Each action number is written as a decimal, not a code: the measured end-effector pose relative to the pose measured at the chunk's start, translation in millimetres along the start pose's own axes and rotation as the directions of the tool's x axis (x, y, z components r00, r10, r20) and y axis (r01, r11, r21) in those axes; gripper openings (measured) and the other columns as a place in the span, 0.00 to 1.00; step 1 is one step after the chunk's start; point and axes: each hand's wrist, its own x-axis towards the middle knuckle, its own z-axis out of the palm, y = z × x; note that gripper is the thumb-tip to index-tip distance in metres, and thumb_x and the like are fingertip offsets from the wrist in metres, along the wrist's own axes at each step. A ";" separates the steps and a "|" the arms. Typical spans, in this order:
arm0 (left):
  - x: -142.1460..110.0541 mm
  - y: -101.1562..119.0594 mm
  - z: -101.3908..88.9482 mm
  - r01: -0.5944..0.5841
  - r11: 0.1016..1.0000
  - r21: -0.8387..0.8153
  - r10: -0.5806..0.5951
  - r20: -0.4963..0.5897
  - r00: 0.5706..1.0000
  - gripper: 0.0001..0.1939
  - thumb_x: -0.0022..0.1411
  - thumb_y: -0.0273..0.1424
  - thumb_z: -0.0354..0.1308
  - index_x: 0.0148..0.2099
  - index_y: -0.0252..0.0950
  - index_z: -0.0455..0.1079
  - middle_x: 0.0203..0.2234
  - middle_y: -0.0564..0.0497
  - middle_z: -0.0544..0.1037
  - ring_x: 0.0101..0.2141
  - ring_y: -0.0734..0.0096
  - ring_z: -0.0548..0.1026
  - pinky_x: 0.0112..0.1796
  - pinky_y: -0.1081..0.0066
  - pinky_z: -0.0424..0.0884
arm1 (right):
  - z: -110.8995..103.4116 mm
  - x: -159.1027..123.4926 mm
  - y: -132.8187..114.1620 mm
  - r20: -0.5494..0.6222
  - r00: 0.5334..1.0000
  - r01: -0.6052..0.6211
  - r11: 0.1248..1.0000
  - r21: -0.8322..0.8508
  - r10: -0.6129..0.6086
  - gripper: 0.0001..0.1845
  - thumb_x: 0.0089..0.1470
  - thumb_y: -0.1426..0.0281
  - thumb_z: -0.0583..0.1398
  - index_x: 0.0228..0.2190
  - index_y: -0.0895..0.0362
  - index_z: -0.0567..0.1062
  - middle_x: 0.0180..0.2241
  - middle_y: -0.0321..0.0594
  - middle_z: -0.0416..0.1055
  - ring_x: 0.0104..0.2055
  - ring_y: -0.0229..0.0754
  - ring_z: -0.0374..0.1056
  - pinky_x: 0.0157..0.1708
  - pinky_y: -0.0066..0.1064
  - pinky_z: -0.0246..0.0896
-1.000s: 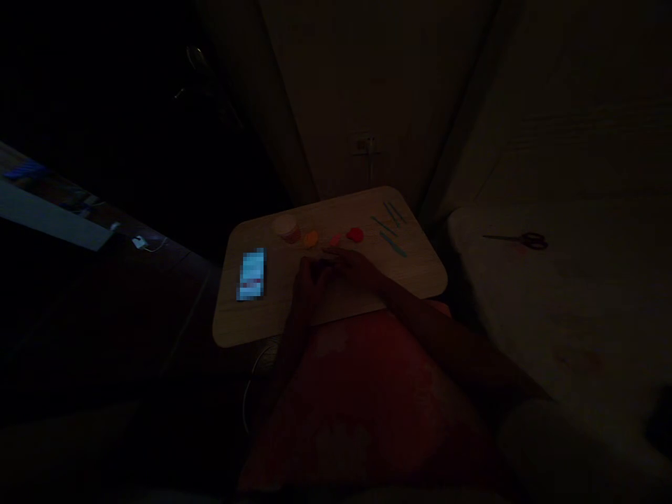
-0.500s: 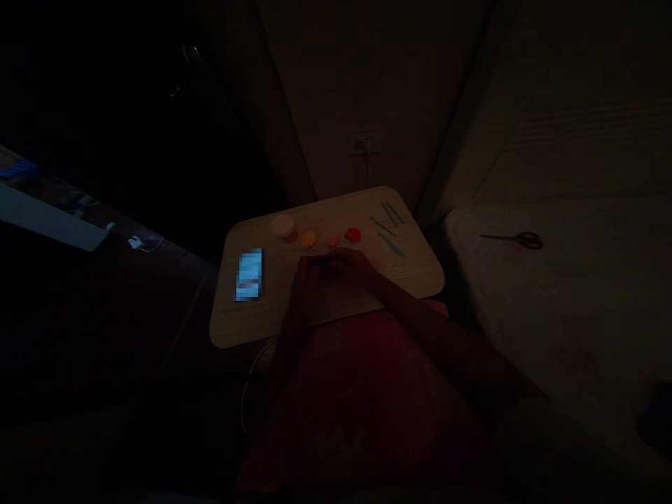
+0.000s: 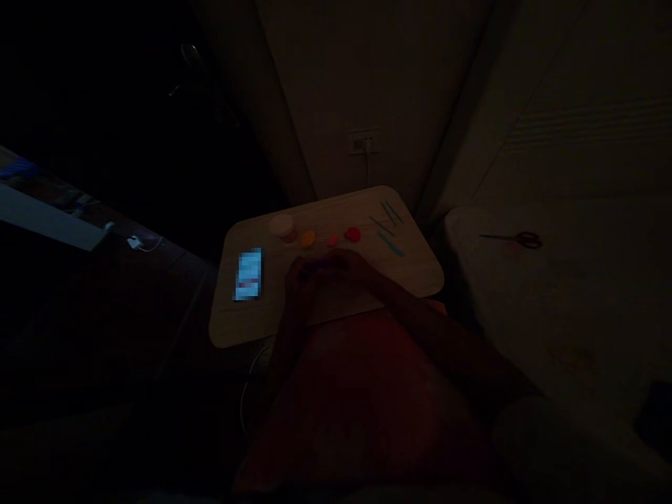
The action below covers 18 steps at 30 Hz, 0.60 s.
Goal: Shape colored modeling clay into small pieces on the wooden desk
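Observation:
The scene is very dark. Both my hands meet over the middle of a small wooden lap table [image 3: 414,276]. My left hand [image 3: 299,280] and my right hand [image 3: 349,266] have their fingers curled together, tip to tip; anything between them is hidden by the dark. Just beyond the hands lie small lumps of clay: orange [image 3: 307,239], pink [image 3: 332,241] and red [image 3: 352,234]. A small pale pot [image 3: 282,226] stands left of the lumps. Thin teal tools [image 3: 389,231] lie at the table's far right.
A lit phone [image 3: 248,274] lies on the table's left part. Scissors [image 3: 517,239] rest on the pale bed surface to the right. A wall socket [image 3: 364,142] sits behind the table. A red cushion [image 3: 367,392] lies under my forearms. A cable and charger [image 3: 137,243] lie at left.
My hands have shifted slightly left and drawn closer together. The view has darkened a little. The objects on the table have not moved.

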 end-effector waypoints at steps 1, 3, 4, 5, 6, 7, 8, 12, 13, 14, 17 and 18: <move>0.1 0.0 -0.7 0.002 1.000 0.004 -0.002 -0.013 1.000 0.08 0.57 0.35 0.65 0.38 0.38 0.72 0.33 0.52 0.76 0.36 0.68 0.73 0.38 0.70 0.69 | 0.3 -0.7 -0.5 0.022 1.000 0.009 1.000 -0.019 -0.009 0.25 0.51 0.55 0.69 0.45 0.59 0.77 0.40 0.43 0.78 0.39 0.43 0.72 0.41 0.34 0.67; 0.2 -0.2 -1.3 0.014 1.000 0.020 -0.013 -0.032 0.999 0.09 0.55 0.35 0.66 0.33 0.38 0.70 0.29 0.54 0.73 0.32 0.70 0.70 0.34 0.72 0.67 | 1.8 -2.3 -2.7 0.064 0.997 0.044 0.995 -0.084 -0.039 0.30 0.48 0.56 0.71 0.48 0.59 0.75 0.42 0.44 0.78 0.40 0.44 0.72 0.41 0.34 0.67; 0.2 -0.2 -1.1 0.022 0.999 0.029 -0.021 -0.030 0.999 0.10 0.54 0.35 0.67 0.31 0.37 0.69 0.27 0.55 0.71 0.30 0.71 0.69 0.33 0.72 0.66 | 2.8 -3.0 -4.2 0.079 0.995 0.064 0.990 -0.126 -0.054 0.31 0.47 0.56 0.72 0.49 0.59 0.75 0.42 0.44 0.78 0.41 0.44 0.72 0.42 0.34 0.66; 0.2 -0.1 -0.6 0.029 0.999 0.039 -0.028 -0.016 0.999 0.12 0.53 0.35 0.67 0.29 0.37 0.68 0.25 0.55 0.69 0.29 0.72 0.67 0.31 0.72 0.64 | 3.8 -3.5 -5.8 0.090 0.994 0.080 0.982 -0.171 -0.065 0.31 0.47 0.56 0.72 0.48 0.59 0.76 0.42 0.44 0.78 0.41 0.44 0.72 0.42 0.34 0.65; 0.3 0.2 0.2 0.037 0.998 0.047 -0.037 0.001 0.999 0.13 0.52 0.36 0.68 0.28 0.37 0.67 0.24 0.55 0.69 0.28 0.72 0.66 0.30 0.73 0.63 | 4.7 -3.9 -7.3 0.097 0.993 0.090 0.973 -0.212 -0.070 0.29 0.48 0.56 0.72 0.47 0.60 0.77 0.41 0.44 0.78 0.40 0.44 0.72 0.42 0.33 0.65; 0.3 0.5 1.2 0.048 0.998 0.051 -0.048 0.018 0.999 0.14 0.52 0.37 0.68 0.27 0.37 0.67 0.23 0.56 0.68 0.28 0.72 0.66 0.29 0.72 0.63 | 5.4 -4.2 -8.9 0.098 0.993 0.092 0.965 -0.246 -0.069 0.26 0.49 0.56 0.71 0.45 0.60 0.77 0.40 0.44 0.78 0.40 0.44 0.71 0.41 0.33 0.64; 0.5 1.0 2.2 0.061 0.997 0.051 -0.062 0.028 0.998 0.14 0.52 0.38 0.68 0.26 0.37 0.67 0.22 0.56 0.68 0.27 0.72 0.66 0.29 0.72 0.63 | 5.8 -4.5 -10.2 0.093 0.993 0.089 0.958 -0.272 -0.066 0.24 0.51 0.56 0.70 0.43 0.60 0.78 0.39 0.43 0.78 0.39 0.43 0.71 0.41 0.32 0.63; 1.4 1.0 4.6 0.102 0.995 0.012 -0.102 0.013 0.995 0.16 0.54 0.44 0.66 0.30 0.37 0.71 0.24 0.53 0.73 0.29 0.69 0.70 0.32 0.70 0.67 | 4.6 -5.2 -13.7 0.061 0.997 0.071 0.951 -0.302 -0.055 0.20 0.56 0.55 0.67 0.39 0.60 0.80 0.33 0.40 0.77 0.34 0.40 0.68 0.37 0.29 0.58; 1.7 0.4 4.5 0.102 0.995 -0.011 -0.102 0.001 0.995 0.17 0.55 0.47 0.64 0.30 0.37 0.72 0.25 0.52 0.75 0.30 0.67 0.71 0.33 0.68 0.69 | 4.0 -5.3 -14.0 0.050 0.998 0.063 0.949 -0.308 -0.050 0.20 0.56 0.55 0.66 0.38 0.60 0.80 0.32 0.39 0.77 0.33 0.40 0.67 0.36 0.29 0.58; 1.8 -0.3 4.2 0.102 0.994 -0.037 -0.103 -0.011 0.995 0.19 0.58 0.49 0.61 0.31 0.37 0.72 0.26 0.51 0.76 0.31 0.66 0.72 0.34 0.67 0.70 | 3.5 -5.4 -14.2 0.035 0.998 0.052 0.947 -0.316 -0.043 0.20 0.57 0.54 0.66 0.38 0.60 0.80 0.31 0.39 0.76 0.32 0.39 0.67 0.35 0.29 0.57; 2.2 -1.1 2.2 0.110 0.990 -0.083 -0.113 -0.034 0.993 0.25 0.64 0.54 0.52 0.32 0.37 0.73 0.28 0.48 0.77 0.33 0.64 0.74 0.37 0.65 0.72 | 2.8 -5.4 -14.2 -0.007 1.000 0.021 0.944 -0.329 -0.024 0.20 0.56 0.54 0.66 0.37 0.60 0.79 0.31 0.39 0.76 0.32 0.39 0.66 0.35 0.29 0.56; 2.3 -0.7 1.6 0.107 0.991 -0.075 -0.109 -0.026 0.994 0.25 0.65 0.54 0.52 0.32 0.37 0.72 0.28 0.49 0.77 0.33 0.64 0.73 0.37 0.65 0.72 | 2.7 -5.4 -14.3 -0.018 1.000 0.015 0.945 -0.327 -0.022 0.20 0.55 0.54 0.66 0.37 0.60 0.78 0.31 0.39 0.75 0.33 0.40 0.66 0.35 0.29 0.56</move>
